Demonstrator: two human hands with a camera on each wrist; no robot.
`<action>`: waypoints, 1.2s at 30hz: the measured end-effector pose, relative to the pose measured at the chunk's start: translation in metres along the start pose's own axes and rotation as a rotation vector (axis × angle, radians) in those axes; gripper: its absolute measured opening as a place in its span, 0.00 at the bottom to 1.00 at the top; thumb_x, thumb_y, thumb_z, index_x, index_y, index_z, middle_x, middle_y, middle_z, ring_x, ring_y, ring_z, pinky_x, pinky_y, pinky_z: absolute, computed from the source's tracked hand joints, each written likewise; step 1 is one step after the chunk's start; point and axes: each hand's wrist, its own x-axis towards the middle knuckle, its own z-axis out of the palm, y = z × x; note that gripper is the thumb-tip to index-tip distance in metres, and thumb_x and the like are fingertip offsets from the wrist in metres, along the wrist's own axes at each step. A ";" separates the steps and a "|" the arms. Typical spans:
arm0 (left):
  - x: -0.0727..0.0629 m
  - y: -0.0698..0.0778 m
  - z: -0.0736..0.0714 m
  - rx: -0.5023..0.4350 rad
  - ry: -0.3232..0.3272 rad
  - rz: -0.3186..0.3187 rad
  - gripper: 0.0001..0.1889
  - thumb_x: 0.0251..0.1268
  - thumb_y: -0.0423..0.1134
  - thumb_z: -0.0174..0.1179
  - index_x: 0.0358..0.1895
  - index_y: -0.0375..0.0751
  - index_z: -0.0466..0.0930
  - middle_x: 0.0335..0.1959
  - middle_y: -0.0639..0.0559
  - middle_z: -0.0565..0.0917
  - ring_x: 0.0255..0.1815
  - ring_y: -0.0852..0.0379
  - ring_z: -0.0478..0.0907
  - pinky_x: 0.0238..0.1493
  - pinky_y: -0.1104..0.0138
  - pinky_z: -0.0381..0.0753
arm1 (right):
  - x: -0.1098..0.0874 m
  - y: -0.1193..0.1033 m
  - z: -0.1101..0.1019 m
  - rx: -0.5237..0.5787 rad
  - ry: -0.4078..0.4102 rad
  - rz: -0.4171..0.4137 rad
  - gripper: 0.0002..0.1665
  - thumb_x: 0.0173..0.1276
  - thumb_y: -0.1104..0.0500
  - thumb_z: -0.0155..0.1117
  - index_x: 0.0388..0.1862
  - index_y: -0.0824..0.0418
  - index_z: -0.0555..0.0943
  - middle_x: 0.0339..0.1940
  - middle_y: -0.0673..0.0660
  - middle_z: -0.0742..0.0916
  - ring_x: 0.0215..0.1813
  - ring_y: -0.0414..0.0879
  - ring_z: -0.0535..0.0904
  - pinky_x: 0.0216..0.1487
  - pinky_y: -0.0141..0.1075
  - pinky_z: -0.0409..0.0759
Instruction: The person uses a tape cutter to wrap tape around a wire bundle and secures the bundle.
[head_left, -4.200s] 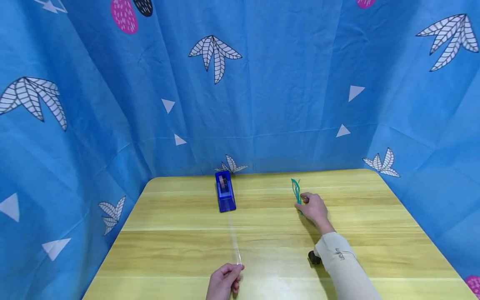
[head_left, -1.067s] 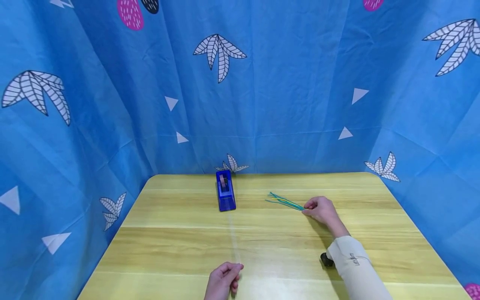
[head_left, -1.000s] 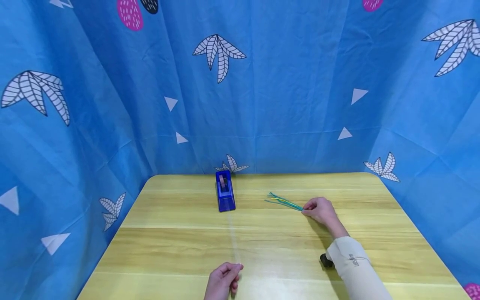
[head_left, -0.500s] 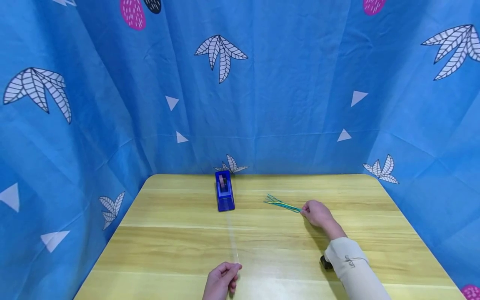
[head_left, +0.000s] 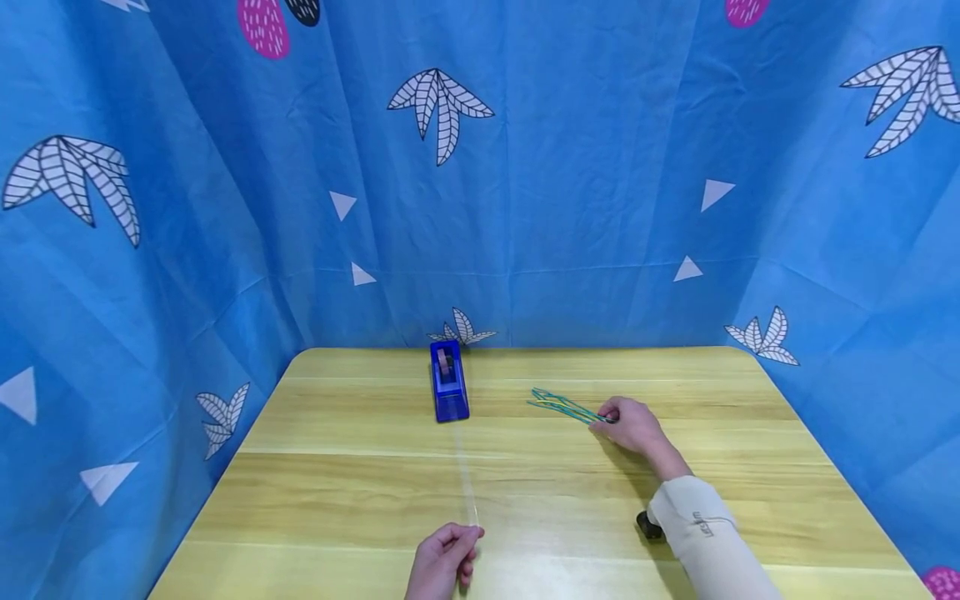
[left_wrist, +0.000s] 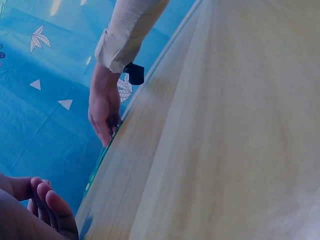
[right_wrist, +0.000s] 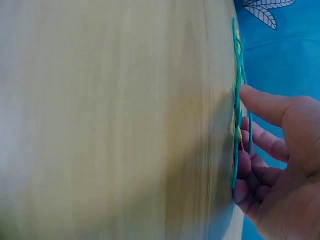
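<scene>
My left hand [head_left: 442, 558] pinches the end of a clear tape strip [head_left: 465, 475] between thumb and forefinger, low in the head view. That strip runs back to a blue tape dispenser [head_left: 451, 406] near the far table edge. To the right, my right hand [head_left: 633, 427] grips the right end of a loose bundle of thin green and yellow wires [head_left: 558, 402], whose spread ends point left. In the right wrist view the thumb [right_wrist: 265, 104] lies against the wires [right_wrist: 237, 100], with the other fingers curled behind them. The left wrist view shows the left fingertips [left_wrist: 57, 205] but hides the tape.
The wooden table [head_left: 337, 500] reaches back to a blue patterned curtain [head_left: 585, 208], which also hangs on both sides. A black wrist camera [head_left: 649, 525] sticks out under the right sleeve [head_left: 701, 525].
The wire bundle has swung from pointing away to pointing left. In the last half second my right fingers have shifted slightly on its end. The left hand and tape have hardly moved.
</scene>
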 end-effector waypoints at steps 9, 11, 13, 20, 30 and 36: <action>0.000 0.000 0.001 0.008 0.004 -0.004 0.18 0.75 0.36 0.60 0.51 0.16 0.77 0.25 0.57 0.75 0.22 0.66 0.70 0.23 0.77 0.74 | 0.005 -0.002 0.006 -0.005 0.039 0.021 0.15 0.64 0.53 0.76 0.43 0.61 0.86 0.38 0.56 0.88 0.42 0.49 0.82 0.46 0.44 0.79; 0.000 0.000 0.001 0.004 0.001 -0.006 0.19 0.75 0.36 0.60 0.51 0.16 0.77 0.24 0.57 0.75 0.22 0.66 0.70 0.23 0.77 0.74 | 0.006 -0.004 0.008 -0.003 0.032 0.023 0.10 0.66 0.55 0.74 0.40 0.61 0.87 0.36 0.55 0.88 0.40 0.48 0.81 0.44 0.43 0.79; 0.000 0.000 0.001 0.001 -0.003 -0.009 0.19 0.75 0.36 0.60 0.50 0.15 0.76 0.24 0.57 0.75 0.22 0.66 0.70 0.23 0.77 0.74 | 0.006 -0.006 0.010 -0.028 0.022 -0.002 0.08 0.68 0.58 0.72 0.38 0.62 0.87 0.35 0.55 0.88 0.39 0.47 0.82 0.44 0.44 0.81; 0.000 -0.001 0.000 0.004 0.003 -0.004 0.19 0.75 0.36 0.60 0.51 0.16 0.77 0.24 0.57 0.75 0.22 0.66 0.70 0.23 0.77 0.74 | 0.007 -0.011 0.015 -0.220 0.007 -0.139 0.07 0.71 0.60 0.69 0.39 0.64 0.85 0.37 0.58 0.89 0.43 0.54 0.85 0.50 0.51 0.84; 0.000 0.000 0.001 -0.009 -0.003 0.010 0.20 0.75 0.36 0.60 0.48 0.14 0.75 0.25 0.57 0.76 0.21 0.67 0.70 0.22 0.77 0.74 | 0.002 -0.015 0.014 -0.317 0.034 -0.224 0.05 0.70 0.63 0.67 0.34 0.65 0.84 0.33 0.59 0.87 0.43 0.61 0.84 0.50 0.55 0.83; 0.000 0.000 0.000 -0.005 -0.003 0.013 0.19 0.75 0.36 0.61 0.49 0.15 0.76 0.25 0.57 0.75 0.21 0.67 0.70 0.22 0.77 0.74 | -0.001 -0.019 0.009 -0.299 0.033 -0.229 0.06 0.71 0.63 0.66 0.38 0.67 0.84 0.36 0.61 0.87 0.45 0.61 0.84 0.51 0.55 0.84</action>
